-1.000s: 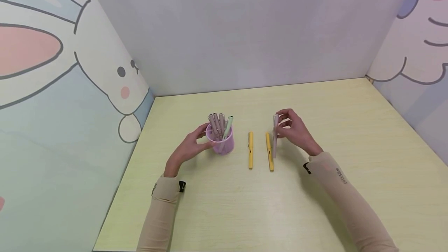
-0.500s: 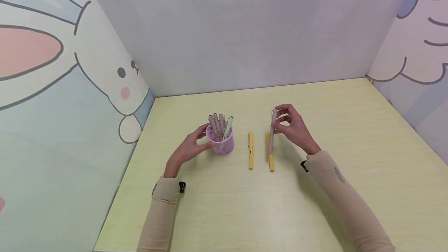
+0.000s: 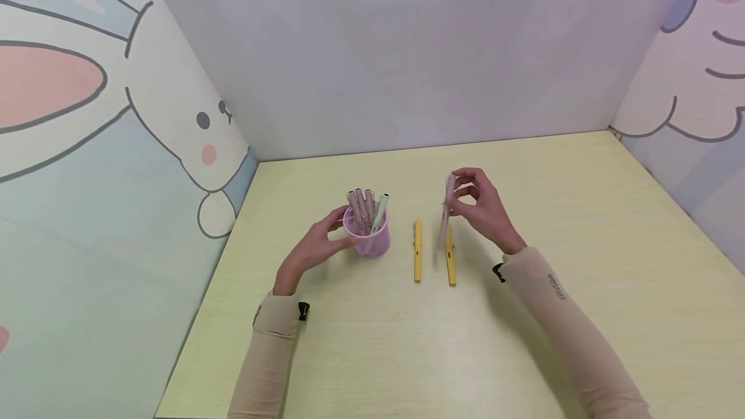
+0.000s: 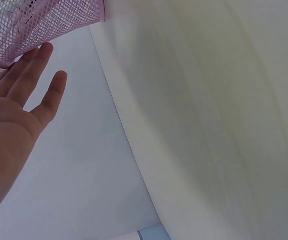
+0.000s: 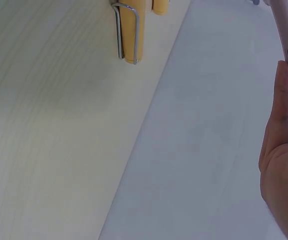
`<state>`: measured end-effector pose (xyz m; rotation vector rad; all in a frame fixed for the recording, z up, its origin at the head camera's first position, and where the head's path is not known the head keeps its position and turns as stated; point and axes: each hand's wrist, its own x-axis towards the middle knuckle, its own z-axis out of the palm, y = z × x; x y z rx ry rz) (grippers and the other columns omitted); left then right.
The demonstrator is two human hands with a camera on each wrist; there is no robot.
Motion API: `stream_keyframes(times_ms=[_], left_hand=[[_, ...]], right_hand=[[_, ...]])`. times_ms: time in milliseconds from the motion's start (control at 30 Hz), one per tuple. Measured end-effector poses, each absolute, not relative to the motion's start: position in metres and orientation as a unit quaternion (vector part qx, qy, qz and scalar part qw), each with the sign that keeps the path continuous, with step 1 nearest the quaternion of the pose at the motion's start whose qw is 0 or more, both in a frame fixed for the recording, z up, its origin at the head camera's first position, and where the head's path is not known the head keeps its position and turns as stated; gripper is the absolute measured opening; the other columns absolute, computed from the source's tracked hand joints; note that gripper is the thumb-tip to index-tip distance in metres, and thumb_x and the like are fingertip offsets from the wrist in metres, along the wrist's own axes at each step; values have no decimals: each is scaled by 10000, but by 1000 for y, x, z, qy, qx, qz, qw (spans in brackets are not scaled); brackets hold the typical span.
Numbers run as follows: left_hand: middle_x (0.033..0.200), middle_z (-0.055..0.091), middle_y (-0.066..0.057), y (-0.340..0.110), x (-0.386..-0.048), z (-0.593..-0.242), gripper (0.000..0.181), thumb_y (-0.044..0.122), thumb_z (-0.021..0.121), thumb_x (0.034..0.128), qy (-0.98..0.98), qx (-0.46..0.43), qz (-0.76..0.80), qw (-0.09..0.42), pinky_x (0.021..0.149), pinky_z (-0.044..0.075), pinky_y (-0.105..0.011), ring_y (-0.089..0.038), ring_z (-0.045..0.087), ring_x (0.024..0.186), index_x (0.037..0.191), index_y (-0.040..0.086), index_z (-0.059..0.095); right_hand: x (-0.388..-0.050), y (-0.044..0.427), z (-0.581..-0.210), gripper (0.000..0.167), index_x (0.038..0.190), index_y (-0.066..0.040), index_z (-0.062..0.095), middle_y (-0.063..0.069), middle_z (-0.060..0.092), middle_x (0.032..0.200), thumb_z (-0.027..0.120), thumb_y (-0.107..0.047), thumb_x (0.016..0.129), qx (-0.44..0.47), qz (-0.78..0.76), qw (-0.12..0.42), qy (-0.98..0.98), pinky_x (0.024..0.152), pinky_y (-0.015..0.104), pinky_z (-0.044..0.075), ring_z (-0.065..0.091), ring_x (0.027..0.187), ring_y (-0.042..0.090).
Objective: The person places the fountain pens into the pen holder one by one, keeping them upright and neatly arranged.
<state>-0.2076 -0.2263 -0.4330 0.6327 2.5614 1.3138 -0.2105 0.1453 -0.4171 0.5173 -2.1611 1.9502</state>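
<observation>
A pink mesh pen cup stands upright on the table, seen close up as a mesh wall in the left wrist view. Several mauve pens and one pale green pen lean inside it. My left hand holds the cup, thumb at the near side and fingers at the far left side. My right hand pinches another mauve pen near its top. That pen hangs steeply tilted, its lower end crossing the view of the right-hand yellow pen.
Another yellow pen lies between the cup and the right-hand yellow pen, roughly parallel to it. A grey wall closes off the back of the pale wooden table. Cartoon-printed panels stand at both sides.
My right hand has moved left and slightly away from me, carrying the mauve pen across the right-hand yellow pen. The pen now tilts more. My left hand and the cup have stayed put.
</observation>
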Motion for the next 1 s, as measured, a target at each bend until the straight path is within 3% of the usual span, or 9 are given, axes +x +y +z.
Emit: stream_keyframes(times_ms=[433,1000], left_hand=[[1586,440,-141,-225,-206,-431,784,327,734,966,865,207,446,100,1121,377,-612,-385,454,1416,1612,115,343],[1591,433,-142,-224,-205,-430,783,317,728,969,868,204,442,103,1127,374,-602,-388,451,1417,1614,110,337]], right_hand=[[-198,119,-387,499,1342,185,415,315,497,1145,594,241,879,203,673,128,-699,678,302,622,588,892,136],[-202,86,-387,512,1349,181,405,262,496,1161,594,268,881,215,712,157,-650,697,341,627,590,905,230]])
